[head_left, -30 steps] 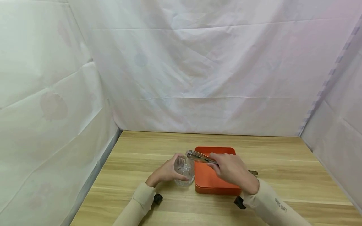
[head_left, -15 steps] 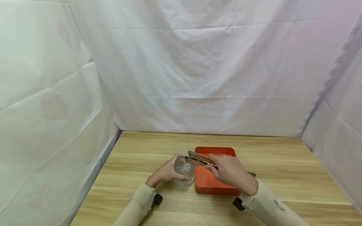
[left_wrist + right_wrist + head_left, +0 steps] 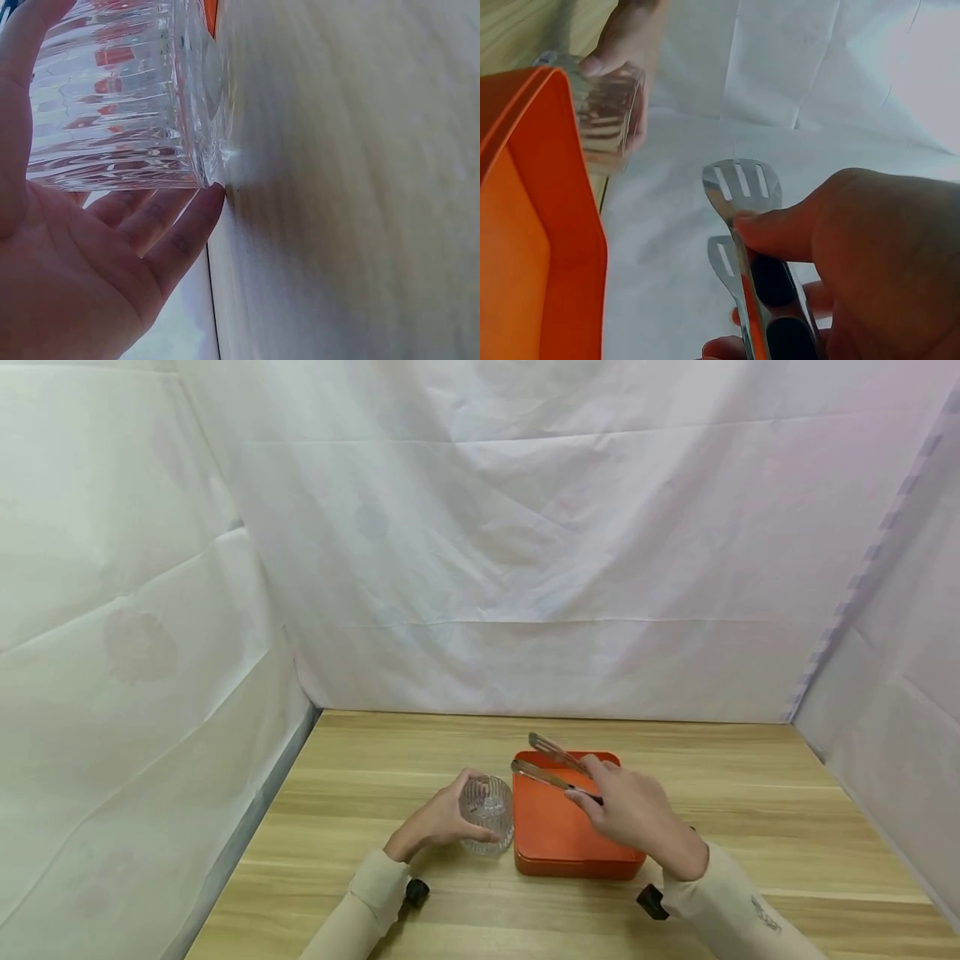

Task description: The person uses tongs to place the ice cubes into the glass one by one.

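A clear ribbed glass [image 3: 491, 831] stands on the wooden table, and my left hand [image 3: 438, 817] grips its side with the thumb in front. Something clear seems to lie in the glass, too indistinct to name. My right hand [image 3: 637, 810] holds metal serving tongs [image 3: 542, 774] above the orange box [image 3: 558, 835]. Their slotted tips are spread apart with nothing between them, as the right wrist view also shows of the tongs [image 3: 769, 187]. In the left wrist view, the fingers curve beneath and behind the glass [image 3: 112, 112].
The shallow orange box stands just right of the glass, its raised wall [image 3: 585, 217] close to the right hand. White cloth [image 3: 525, 568] hangs behind the table [image 3: 397, 739] and on both sides. A black wrist mount [image 3: 652, 902] sits under the right sleeve.
The tongs have moved from over the glass rim rightwards to above the orange box, and their tips have spread apart. My left hand has stayed around the glass.
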The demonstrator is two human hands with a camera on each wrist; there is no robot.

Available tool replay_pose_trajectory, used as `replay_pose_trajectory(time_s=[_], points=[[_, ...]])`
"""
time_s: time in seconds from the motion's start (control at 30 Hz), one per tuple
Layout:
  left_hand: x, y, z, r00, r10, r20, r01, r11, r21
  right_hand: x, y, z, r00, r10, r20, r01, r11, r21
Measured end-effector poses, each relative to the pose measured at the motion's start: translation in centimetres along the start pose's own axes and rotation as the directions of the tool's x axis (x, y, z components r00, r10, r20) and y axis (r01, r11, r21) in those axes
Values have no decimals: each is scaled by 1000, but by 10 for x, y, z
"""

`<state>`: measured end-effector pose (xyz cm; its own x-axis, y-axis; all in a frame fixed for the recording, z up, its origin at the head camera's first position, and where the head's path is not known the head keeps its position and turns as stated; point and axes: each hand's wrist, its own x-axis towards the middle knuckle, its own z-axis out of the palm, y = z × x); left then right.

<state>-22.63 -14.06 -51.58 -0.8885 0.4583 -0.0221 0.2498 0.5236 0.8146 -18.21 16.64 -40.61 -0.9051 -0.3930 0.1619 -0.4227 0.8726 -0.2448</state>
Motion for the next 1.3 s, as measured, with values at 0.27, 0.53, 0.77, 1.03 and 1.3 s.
replay_pose_trajectory(time_s=[0.27, 0.53, 0.77, 1.03, 1.3], points=[[-3, 4, 0, 1000, 11, -5, -11, 1000, 17, -10, 31, -5, 991, 130, -35, -128, 991, 44], [-3, 3, -1, 1000, 25, -7, -25, 1000, 7, -19, 70, -7, 970, 239, -39, -238, 970, 47], [-4, 3, -2, 1000, 27, -2, -27, 1000, 4, -24, 97, 0, 953, 302, -39, -299, 952, 59], [-3, 2, -2, 1000, 32, -1, -32, 1000, 0, -28, 118, 8, 932, 361, 16, -361, 931, 59], [-3, -1, -1, 1000, 27, 0, -27, 1000, -16, -28, 132, 17, 897, 429, 104, -436, 898, 61]])
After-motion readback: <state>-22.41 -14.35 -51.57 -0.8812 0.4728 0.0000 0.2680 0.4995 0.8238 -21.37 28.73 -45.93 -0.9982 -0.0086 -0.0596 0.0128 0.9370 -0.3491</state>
